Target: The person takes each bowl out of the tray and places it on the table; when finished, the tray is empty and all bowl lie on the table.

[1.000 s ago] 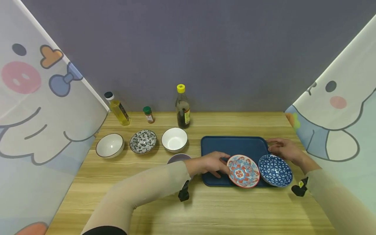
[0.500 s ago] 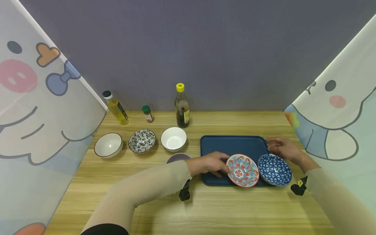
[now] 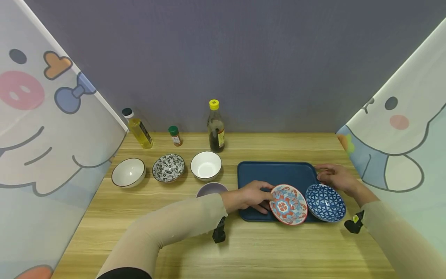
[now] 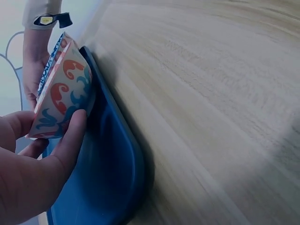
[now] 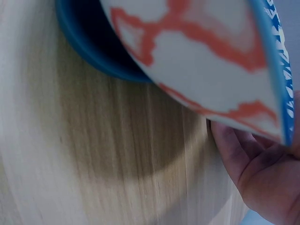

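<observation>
My left hand [image 3: 251, 196] pinches the left rim of a red, white and light-blue patterned bowl [image 3: 288, 204]. In the left wrist view, this bowl [image 4: 65, 93] is steeply tilted, with fingers against its outside. A blue-and-white triangle-patterned bowl [image 3: 326, 202] is beside it on the right, also tilted. My right hand [image 3: 338, 179] holds that bowl near its far rim; in the right wrist view its outside [image 5: 206, 61] is white with red markings, hiding part of the hand [image 5: 267, 178]. Both bowls are over the near right part of a dark blue tray [image 3: 275, 170].
Left of the tray are a white bowl [image 3: 205, 166], a black-and-white floral bowl [image 3: 168, 168], another white bowl [image 3: 128, 173] and a purplish bowl [image 3: 211, 188], partly behind my left arm. Behind them stand an oil bottle [image 3: 141, 131], a green-capped jar [image 3: 175, 136] and a dark sauce bottle [image 3: 216, 133].
The red patterned bowl and my left hand have shifted very slightly. My right hand and the blue-and-white bowl stay practically in place.
</observation>
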### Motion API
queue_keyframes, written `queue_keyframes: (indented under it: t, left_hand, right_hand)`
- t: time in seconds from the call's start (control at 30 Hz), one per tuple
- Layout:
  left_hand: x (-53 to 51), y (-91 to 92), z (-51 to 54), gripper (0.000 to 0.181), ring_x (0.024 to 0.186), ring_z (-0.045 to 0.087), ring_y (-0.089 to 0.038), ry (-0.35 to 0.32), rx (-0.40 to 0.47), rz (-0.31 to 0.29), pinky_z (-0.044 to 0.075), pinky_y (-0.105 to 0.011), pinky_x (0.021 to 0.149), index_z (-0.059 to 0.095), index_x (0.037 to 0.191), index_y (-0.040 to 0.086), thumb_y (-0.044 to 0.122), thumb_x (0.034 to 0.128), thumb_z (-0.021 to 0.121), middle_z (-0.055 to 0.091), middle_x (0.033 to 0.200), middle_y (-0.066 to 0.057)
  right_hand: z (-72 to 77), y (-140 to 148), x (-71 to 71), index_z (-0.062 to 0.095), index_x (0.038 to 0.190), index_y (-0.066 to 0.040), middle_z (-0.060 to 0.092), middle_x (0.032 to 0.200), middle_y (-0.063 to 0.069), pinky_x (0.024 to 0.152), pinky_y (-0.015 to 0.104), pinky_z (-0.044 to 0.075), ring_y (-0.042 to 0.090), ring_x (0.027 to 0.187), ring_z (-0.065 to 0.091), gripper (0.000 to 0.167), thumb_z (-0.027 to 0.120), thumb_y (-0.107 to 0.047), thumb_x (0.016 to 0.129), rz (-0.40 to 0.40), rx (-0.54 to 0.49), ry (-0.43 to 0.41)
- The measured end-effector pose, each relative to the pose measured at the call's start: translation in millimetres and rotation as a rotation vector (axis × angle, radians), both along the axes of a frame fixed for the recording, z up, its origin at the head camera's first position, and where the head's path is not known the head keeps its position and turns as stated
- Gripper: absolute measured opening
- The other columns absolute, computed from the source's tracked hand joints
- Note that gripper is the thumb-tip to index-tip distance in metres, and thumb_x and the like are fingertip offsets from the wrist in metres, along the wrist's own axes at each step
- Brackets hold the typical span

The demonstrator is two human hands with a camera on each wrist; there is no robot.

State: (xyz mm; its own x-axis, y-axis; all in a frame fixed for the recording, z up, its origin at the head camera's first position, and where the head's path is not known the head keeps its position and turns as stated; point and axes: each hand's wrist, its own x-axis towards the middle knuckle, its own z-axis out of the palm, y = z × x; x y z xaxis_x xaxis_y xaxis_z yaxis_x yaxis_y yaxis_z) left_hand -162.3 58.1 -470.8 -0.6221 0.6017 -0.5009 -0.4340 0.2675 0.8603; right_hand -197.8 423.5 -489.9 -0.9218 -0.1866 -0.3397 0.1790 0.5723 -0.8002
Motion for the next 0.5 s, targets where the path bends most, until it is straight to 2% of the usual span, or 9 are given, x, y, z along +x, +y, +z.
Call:
queue_keyframes:
  t: [0.3,0.5]
  left_hand:
    - [3.0,0.2,-0.9,0.041,0.070,0.071,-0.020,-0.023,0.038,0.021,0.067,-0.041,0.070,0.060,0.141,0.012,0.011,0.1007,0.064,0.073,0.101,-0.019]
    - [3.6,-4.0,7.5,0.043,0.073,0.073,-0.027,-0.039,0.058,0.023,0.067,-0.043,0.073,0.057,0.143,0.011,0.012,0.1004,0.061,0.073,0.097,-0.020]
  right_hand:
    - [-0.1,0.0,-0.7,0.039,0.151,0.009,0.068,0.122,0.028,0.076,0.028,0.063,0.007,0.089,0.069,0.056,0.061,-0.011,0.104,-0.002,0.006,-0.001]
    - [1.9,-1.4,0.2,0.039,0.151,0.009,0.068,0.121,0.027,0.077,0.027,0.063,0.007,0.091,0.068,0.056,0.061,-0.011,0.103,0.002,0.022,-0.003]
